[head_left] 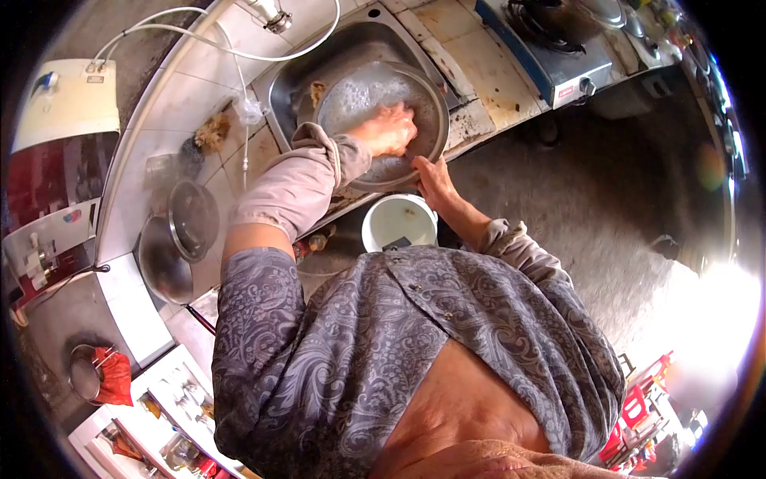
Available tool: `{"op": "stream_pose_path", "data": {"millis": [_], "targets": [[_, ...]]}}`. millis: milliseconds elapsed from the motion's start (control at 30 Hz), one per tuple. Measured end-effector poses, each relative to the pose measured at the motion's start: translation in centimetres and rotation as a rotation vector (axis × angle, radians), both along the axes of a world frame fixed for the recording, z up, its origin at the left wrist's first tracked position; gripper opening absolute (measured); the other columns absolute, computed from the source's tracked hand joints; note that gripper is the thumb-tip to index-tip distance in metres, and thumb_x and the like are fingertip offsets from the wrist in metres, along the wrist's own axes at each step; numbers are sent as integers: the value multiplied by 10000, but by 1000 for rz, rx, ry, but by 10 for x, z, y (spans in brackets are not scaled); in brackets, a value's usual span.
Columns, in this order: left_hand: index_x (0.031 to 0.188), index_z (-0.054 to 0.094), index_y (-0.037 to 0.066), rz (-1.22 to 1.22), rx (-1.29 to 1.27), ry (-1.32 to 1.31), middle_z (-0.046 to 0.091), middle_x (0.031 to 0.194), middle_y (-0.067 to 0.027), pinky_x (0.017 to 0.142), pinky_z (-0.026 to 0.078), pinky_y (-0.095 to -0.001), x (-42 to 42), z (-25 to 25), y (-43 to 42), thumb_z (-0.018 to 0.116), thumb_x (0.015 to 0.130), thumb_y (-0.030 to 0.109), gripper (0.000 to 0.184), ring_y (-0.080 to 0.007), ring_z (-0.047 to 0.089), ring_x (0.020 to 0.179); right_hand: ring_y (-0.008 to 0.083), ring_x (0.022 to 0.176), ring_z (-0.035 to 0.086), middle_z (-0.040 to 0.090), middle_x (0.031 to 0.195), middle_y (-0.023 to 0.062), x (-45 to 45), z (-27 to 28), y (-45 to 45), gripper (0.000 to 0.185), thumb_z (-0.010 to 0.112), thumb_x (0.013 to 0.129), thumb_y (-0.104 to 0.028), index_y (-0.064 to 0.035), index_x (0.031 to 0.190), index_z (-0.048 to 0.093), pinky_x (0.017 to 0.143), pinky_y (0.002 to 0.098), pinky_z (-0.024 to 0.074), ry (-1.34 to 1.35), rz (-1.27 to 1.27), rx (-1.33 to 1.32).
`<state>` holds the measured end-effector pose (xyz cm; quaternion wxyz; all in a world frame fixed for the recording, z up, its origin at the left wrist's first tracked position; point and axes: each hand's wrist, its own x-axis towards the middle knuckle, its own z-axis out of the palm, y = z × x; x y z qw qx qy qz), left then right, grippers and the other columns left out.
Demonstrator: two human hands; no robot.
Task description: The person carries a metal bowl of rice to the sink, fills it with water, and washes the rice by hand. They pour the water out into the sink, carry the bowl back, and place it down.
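Note:
A large round metal basin point(437, 96) of cloudy, foamy water rests over the stainless sink point(345, 40). My left hand point(389, 130) reaches inside it with fingers curled down by the inner wall. Whatever those fingers hold, if anything, is hidden. At the near right side, my right hand point(435, 182) grips the basin's rim with the thumb on top. A brownish scrubber-like clump point(317, 92) shows at the basin's left edge.
Below the counter edge stands a white bucket point(399, 219). A gas stove point(558, 68) with a dark pan point(550, 24) is at upper right. Metal bowls point(166, 267) and a fibrous clump point(212, 132) lie left. A white hose point(263, 57) arches over the sink.

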<state>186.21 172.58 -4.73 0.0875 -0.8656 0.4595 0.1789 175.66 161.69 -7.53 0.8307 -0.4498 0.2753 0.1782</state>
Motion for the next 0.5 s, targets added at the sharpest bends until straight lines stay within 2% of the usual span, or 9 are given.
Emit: {"op": "stream_pose_path", "data": {"millis": [33, 133, 233, 267, 367, 400, 500], "targets": [[998, 590, 72, 21, 5, -8, 522, 1027, -129, 881, 364, -500, 2, -9, 2, 545, 722, 167, 295, -284, 413, 1113, 196, 760, 483, 471, 880, 89, 0, -1, 0, 463, 464, 723, -19, -19, 1168, 338, 599, 338, 460, -9, -2, 12], [956, 592, 56, -174, -299, -68, 558, 980, -139, 799, 443, -432, 27, -59, 25, 536, 727, 95, 239, -263, 496, 1028, 192, 735, 476, 466, 859, 90, 0, -28, 0, 445, 465, 726, -30, -16, 1155, 346, 584, 335, 460, -62, 10, -5], [915, 598, 47, 151, -302, 184, 598, 911, -148, 729, 477, -375, 21, 6, 14, 516, 772, 99, 173, -273, 578, 873, 189, 694, 473, 460, 846, 97, 0, -27, -2, 446, 469, 728, -42, -14, 1154, 340, 551, 330, 453, -43, 61, -42], [914, 603, 47, 194, -483, 186, 616, 859, -153, 676, 483, -356, 23, -5, 23, 513, 816, 189, 195, -289, 604, 764, 188, 681, 471, 457, 842, 99, 0, -20, -3, 449, 471, 728, -46, -14, 1155, 336, 539, 328, 448, -21, 80, -53], [928, 583, 63, 396, -397, 224, 616, 793, -139, 666, 486, -387, 14, 27, 26, 454, 835, 234, 234, -329, 595, 746, 185, 649, 463, 454, 836, 107, -1, -2, 0, 450, 476, 731, -54, -15, 1153, 324, 497, 316, 421, -4, 18, -70], [886, 598, 75, 302, -503, 56, 617, 726, -136, 618, 477, -404, 11, 25, 31, 429, 853, 318, 297, -321, 596, 719, 190, 656, 468, 454, 838, 112, -2, 0, 0, 458, 481, 732, -63, -23, 1156, 313, 491, 322, 421, -2, 13, -48], [878, 606, 87, 667, -515, 241, 601, 641, -126, 546, 461, -384, 13, 37, 46, 392, 866, 362, 348, -272, 600, 655, 195, 660, 481, 458, 832, 115, -2, 0, 0, 426, 483, 729, -57, -19, 1126, 334, 495, 318, 446, -28, 9, -54]]}}
